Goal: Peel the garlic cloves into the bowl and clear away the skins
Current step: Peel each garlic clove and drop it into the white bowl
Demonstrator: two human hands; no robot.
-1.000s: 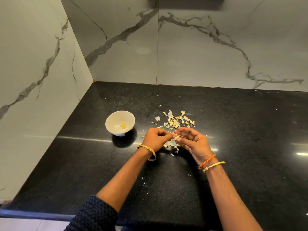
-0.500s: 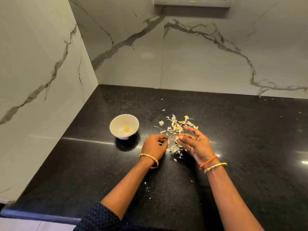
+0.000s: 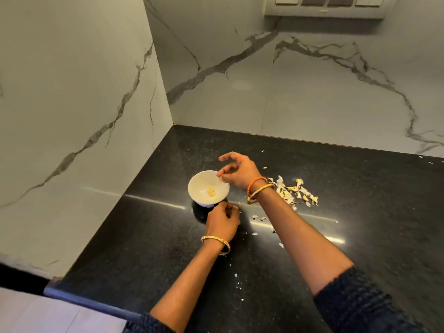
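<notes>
Countertop [image 3: 360, 200]: black, speckled | walls [image 3: 300, 92]: veined marble | switch panel [image 3: 326, 6]

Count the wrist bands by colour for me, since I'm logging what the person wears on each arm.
Gold bangles: 2, one on the left wrist and one on the right wrist
Orange bands: 1, on the right wrist
Total: 3

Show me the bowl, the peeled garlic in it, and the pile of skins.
white bowl [image 3: 197, 182]: head view, bare inner wall, left side.
peeled garlic cloves [image 3: 211, 191]: head view, middle of the cloves.
pile of garlic skins [image 3: 292, 192]: head view, centre of the heap.
</notes>
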